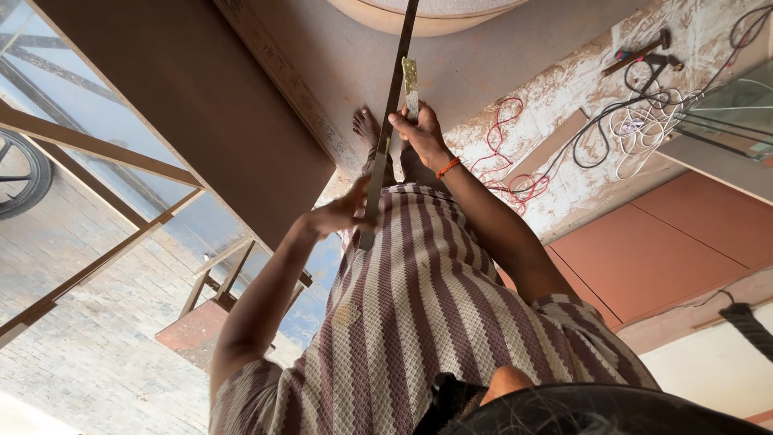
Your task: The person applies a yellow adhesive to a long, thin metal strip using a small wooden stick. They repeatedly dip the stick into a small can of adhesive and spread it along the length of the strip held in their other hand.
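Note:
A long, narrow dark strip runs up from my striped shirt front toward the top of the view. My left hand grips its lower end near my chest. My right hand, with an orange thread at the wrist, is closed around a small flat tool smeared with yellowish paste, held against the strip higher up. My bare foot stands on the floor just behind the strip. A large brown board lies to the left of both hands.
Red wire and black and white cables lie tangled on the stained floor at right, near a hammer. Reddish panels sit at right. A wooden stool stands at lower left, a curved wooden piece at top.

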